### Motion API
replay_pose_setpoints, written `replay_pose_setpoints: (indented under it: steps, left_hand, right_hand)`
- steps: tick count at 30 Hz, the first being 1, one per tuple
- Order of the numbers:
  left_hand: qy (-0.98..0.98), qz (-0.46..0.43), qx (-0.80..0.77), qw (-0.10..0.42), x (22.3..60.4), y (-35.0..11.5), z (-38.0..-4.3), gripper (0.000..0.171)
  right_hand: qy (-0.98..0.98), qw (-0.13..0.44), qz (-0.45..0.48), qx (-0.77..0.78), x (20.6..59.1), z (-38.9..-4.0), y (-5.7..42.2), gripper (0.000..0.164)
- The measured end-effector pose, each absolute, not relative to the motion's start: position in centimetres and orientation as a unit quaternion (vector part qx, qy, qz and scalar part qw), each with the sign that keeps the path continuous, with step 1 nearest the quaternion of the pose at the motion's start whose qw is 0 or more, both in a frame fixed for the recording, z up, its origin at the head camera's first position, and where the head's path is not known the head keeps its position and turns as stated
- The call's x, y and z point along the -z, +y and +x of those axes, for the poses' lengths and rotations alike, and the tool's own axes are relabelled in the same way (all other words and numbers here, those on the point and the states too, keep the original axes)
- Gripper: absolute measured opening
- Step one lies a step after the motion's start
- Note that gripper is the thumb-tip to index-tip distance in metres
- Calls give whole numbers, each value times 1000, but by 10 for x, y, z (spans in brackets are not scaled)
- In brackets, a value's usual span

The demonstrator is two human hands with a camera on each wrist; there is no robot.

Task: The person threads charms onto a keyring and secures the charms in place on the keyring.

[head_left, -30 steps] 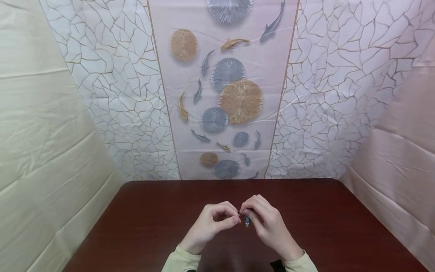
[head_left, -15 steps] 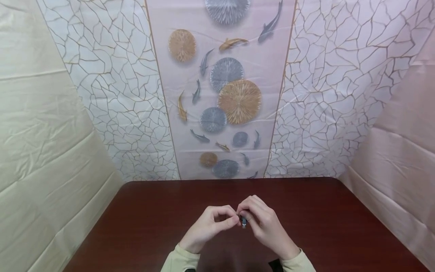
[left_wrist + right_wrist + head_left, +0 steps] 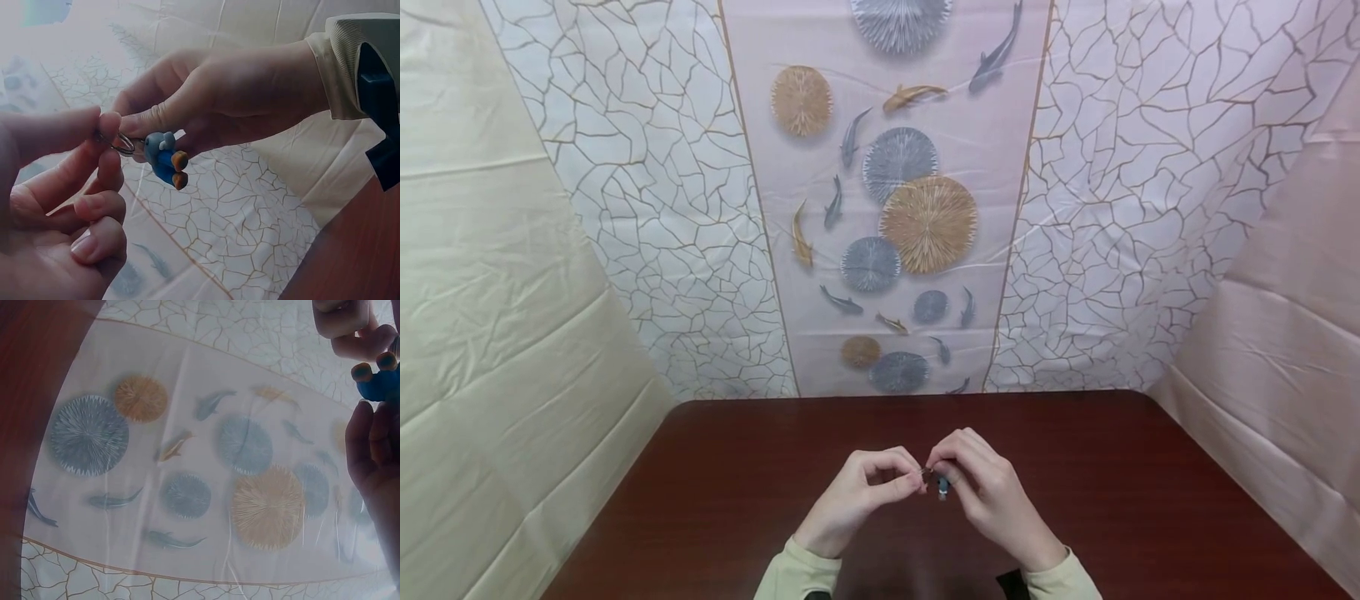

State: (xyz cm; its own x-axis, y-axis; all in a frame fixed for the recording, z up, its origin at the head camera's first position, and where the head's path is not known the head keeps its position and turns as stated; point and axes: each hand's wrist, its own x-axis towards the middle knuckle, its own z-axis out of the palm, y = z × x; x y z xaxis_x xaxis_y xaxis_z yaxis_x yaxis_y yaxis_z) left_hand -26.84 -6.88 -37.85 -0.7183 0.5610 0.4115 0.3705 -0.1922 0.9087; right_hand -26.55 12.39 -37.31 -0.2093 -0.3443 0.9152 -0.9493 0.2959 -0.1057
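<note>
Above the desk (image 3: 722,500), the left hand (image 3: 855,500) and right hand (image 3: 992,496) pinch a metal ring (image 3: 129,147) beside a blue figurine (image 3: 161,164), long axis vertical in the head view, orange feet (image 3: 180,161) pointing away from the left hand.

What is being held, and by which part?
A figurine keychain: the left hand pinches its metal ring; the right hand pinches close by, exact contact hidden.
</note>
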Motion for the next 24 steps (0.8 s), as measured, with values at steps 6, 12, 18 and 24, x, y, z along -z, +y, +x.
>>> replay_pose_setpoints:
  steps: [6, 12, 18, 24]
  left_hand:
    - [634, 362, -679, 80, 379, -70, -270, 26]
    - [636, 360, -679, 71, 374, -70, -268, 25]
    - [631, 360, -683, 71, 372, -70, -266, 25]
    - [634, 351, -685, 78, 376, -69, -266, 27]
  right_hand:
    - [-686, 416, 477, -358, 372, -266, 122, 10]
    - [-682, 420, 477, -361, 371, -266, 122, 10]
    - [-684, 422, 470, -364, 372, -265, 122, 11]
    - [-686, 419, 475, -359, 372, -265, 121, 11]
